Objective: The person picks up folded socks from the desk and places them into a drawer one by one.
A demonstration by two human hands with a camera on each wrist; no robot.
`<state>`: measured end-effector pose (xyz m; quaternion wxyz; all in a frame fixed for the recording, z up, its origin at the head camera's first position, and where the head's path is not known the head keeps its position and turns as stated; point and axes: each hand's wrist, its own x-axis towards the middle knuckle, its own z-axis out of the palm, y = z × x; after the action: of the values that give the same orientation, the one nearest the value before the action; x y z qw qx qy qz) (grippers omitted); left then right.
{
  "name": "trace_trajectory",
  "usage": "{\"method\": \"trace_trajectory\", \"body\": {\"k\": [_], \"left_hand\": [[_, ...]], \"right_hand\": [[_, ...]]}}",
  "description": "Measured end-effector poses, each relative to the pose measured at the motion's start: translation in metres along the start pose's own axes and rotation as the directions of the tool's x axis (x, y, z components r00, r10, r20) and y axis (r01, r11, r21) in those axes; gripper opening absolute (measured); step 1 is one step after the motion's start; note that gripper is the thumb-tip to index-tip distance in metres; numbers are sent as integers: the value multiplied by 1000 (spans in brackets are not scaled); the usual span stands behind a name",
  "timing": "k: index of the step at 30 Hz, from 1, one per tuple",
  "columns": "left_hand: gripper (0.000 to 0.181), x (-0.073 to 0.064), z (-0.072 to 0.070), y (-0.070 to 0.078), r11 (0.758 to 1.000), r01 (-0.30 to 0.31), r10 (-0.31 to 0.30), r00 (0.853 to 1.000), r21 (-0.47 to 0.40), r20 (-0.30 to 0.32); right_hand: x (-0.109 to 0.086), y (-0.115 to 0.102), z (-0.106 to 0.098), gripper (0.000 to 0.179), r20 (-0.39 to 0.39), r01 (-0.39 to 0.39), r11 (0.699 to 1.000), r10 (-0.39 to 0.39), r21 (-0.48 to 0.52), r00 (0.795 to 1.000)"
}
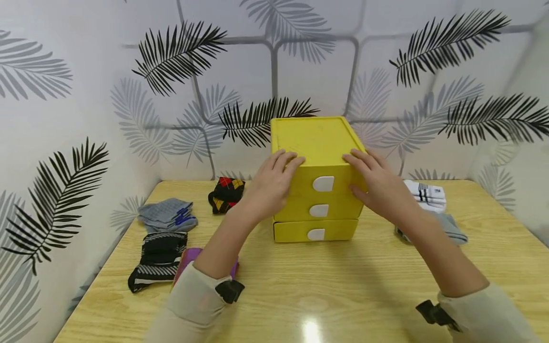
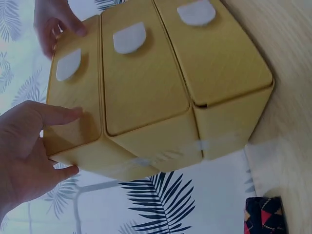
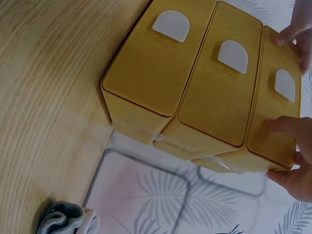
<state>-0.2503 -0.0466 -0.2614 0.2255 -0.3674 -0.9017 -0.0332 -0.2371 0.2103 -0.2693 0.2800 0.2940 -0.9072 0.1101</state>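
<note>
"What's around the box (image 1: 316,136)?"
"Patterned sock (image 1: 226,194) just left; grey sock (image 1: 165,213), black sock (image 1: 163,252) farther left; white socks (image 1: 429,193) right. Forearms cross the near side."
"And its heading?"
"Upright, mid-desk (image 1: 291,286) toward the far side. Drawer fronts face near, each running longest left to right."
"Hands?"
"Left hand (image 1: 270,183) and right hand (image 1: 377,183) both clamped on its upper front corners."
"Room?"
"Near side, between the socks; the wall (image 1: 317,71) rises beyond the far edge."

The left forearm (image 1: 224,240) and right forearm (image 1: 443,252) reach forward and angle inward, the left hand (image 1: 270,185) and right hand (image 1: 381,186) held apart, each gripping with its thumb (image 2: 61,116) spread from the fingers (image 1: 285,161).
</note>
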Motion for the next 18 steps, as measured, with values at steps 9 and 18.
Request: {"method": "trace_trajectory", "body": {"k": [9, 18], "left_hand": [[51, 9, 12, -6, 1000, 23, -23, 999, -2, -43], [51, 17, 16, -17, 999, 15, -17, 999, -47, -48]], "right_hand": [[10, 8, 7, 57, -2, -18, 1000, 18, -11, 1000], [20, 15, 16, 57, 8, -22, 1000, 22, -6, 1000]]}}
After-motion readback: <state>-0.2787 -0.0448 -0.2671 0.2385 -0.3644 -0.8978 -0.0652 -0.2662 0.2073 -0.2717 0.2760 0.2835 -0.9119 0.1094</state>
